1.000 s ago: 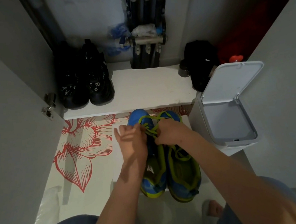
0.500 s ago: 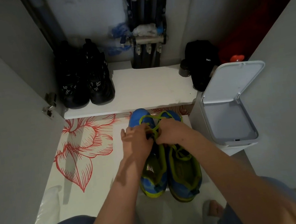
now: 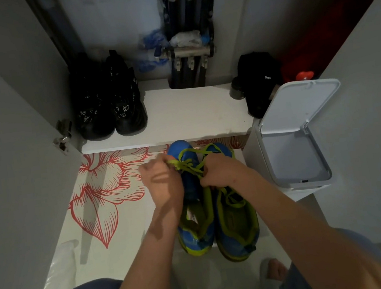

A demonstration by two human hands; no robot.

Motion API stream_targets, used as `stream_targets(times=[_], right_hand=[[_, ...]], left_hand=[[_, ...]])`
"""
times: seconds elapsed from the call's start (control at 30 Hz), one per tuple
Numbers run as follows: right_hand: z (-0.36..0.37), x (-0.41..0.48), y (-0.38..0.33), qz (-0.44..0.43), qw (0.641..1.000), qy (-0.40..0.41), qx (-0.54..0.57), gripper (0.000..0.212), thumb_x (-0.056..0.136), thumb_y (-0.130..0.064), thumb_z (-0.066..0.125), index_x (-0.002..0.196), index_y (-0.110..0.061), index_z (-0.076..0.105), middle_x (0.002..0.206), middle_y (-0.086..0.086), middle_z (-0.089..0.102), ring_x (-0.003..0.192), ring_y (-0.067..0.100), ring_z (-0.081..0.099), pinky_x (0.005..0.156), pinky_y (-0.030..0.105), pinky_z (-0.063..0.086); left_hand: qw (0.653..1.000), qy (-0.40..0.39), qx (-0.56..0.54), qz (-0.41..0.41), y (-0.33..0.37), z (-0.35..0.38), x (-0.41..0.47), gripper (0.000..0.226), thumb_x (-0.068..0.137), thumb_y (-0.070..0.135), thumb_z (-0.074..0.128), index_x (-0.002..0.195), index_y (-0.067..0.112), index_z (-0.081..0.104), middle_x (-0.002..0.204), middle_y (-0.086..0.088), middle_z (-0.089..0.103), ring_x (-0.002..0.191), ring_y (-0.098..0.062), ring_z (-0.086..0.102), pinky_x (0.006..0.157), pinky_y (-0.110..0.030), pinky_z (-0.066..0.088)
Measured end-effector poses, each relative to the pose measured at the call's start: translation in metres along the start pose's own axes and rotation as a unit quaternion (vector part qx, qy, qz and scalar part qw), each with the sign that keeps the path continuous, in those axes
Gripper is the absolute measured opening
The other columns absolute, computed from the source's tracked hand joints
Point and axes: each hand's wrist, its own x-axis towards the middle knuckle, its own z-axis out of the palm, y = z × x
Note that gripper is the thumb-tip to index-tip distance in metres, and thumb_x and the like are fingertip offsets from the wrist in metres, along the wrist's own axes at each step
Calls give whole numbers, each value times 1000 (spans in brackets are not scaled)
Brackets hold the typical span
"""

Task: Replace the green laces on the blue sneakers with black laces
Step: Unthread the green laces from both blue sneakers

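Just starting. Left hand (image 3: 161, 182) and right hand (image 3: 222, 173) each pinch the green laces (image 3: 188, 162), not yet out of the blue sneakers (image 3: 238, 232).

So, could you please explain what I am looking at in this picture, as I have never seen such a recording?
No machine here: a person wears a camera on the head, looking down at their own arms. The left hand and right hand each pinch green lace near the toes of two blue sneakers, which stand on a flowered floor. Behind, black shoes sit on a white shelf; an open white bin stands to the right.
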Motion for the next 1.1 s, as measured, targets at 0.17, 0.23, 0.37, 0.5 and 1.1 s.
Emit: stream_targets(times=[0.17, 0.23, 0.37, 0.5, 1.1], right_hand=[[0, 2, 0, 5, 1000, -4, -1, 39, 81, -12, 60, 55, -15, 30, 56, 3, 33, 51, 15, 34, 50, 27, 25], [0, 2, -1, 8, 1000, -5, -2, 39, 80, -13, 61, 56, -15, 31, 56, 3, 35, 51, 15, 35, 50, 27, 26], [-1, 1, -1, 7, 1000, -6, 0, 37, 81, -15, 61, 56, -14, 33, 56, 3, 36, 51, 15, 36, 50, 27, 27], [-1, 1, -2, 8, 1000, -3, 2, 34, 80, -14, 60, 57, -14, 36, 57, 2, 39, 52, 14, 38, 49, 26, 30], [4, 10, -14, -100, 976, 191, 12, 21, 92, -16, 52, 101, -15, 70, 107, 7, 65, 101, 24, 58, 85, 39, 49]], left_hand=[[822, 146, -488, -253, 7, -29, 20, 30, 92, -10, 25, 92, 7, 50, 83, -6, 49, 79, -21, 54, 83, -30, 49], [822, 52, -489, -286, 8, -30, 22, 28, 93, -11, 27, 81, 8, 44, 72, -6, 61, 70, -18, 65, 72, -27, 55], [940, -189, -214, -185, 10, -15, 9, 29, 97, 6, 39, 71, 19, 45, 57, 3, 57, 57, -12, 50, 53, -21, 42], [967, -225, 114, 39, 14, -7, -6, 25, 94, 26, 49, 110, 12, 62, 110, -12, 54, 95, -25, 59, 76, -29, 46], [979, -171, 69, -87, 10, -25, 7, 31, 91, 13, 54, 122, 15, 56, 128, -10, 56, 123, -29, 46, 104, -42, 37]])
